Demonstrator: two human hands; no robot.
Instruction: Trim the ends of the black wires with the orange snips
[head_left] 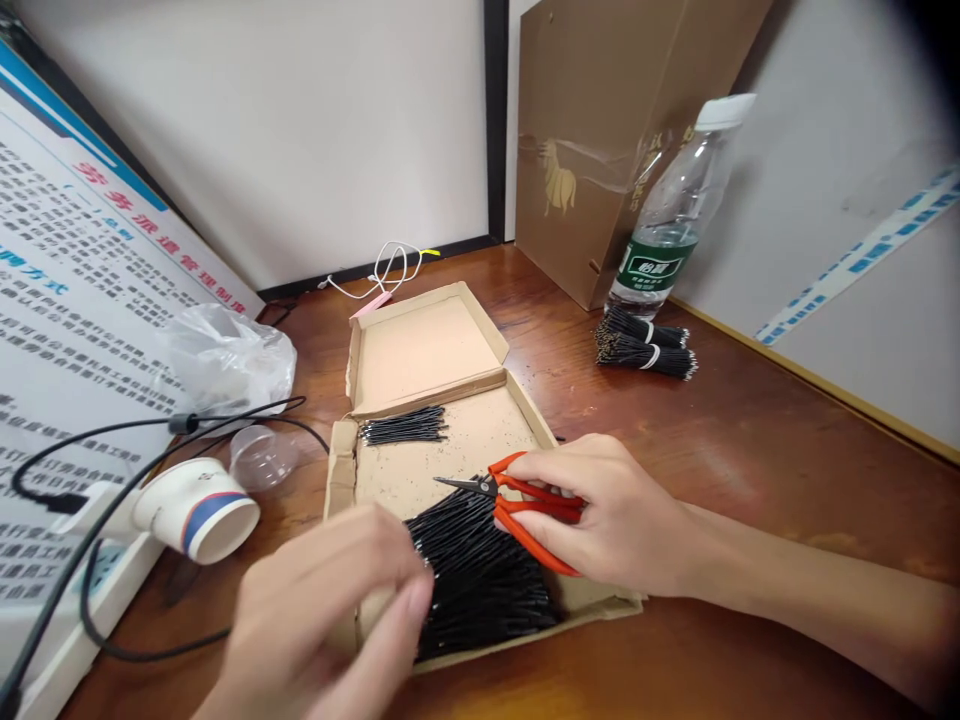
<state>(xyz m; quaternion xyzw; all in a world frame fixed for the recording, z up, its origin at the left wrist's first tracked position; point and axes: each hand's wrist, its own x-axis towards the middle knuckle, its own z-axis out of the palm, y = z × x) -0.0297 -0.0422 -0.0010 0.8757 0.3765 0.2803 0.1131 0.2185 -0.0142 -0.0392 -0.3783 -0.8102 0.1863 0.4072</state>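
Note:
My right hand (611,510) is wrapped round the red handles of a small pair of scissors (536,535). Their thin dark blades point left over a large pile of short black wires (487,590). The wires lie in the near half of an opened cardboard box (525,405). At the pile's left edge is my left hand (337,610), thumb and forefinger pinched together; whatever is between them is hidden. A smaller row of black wires (405,426) lies at the far left of the box, among dark specks.
Behind the box are a white cable (390,270) and a brown carton (585,150). A water bottle (664,220) stands at right, beside tied black wire bundles (646,345). At left lie a paper cup (199,510), a plastic bag (229,360) and black cables (142,480).

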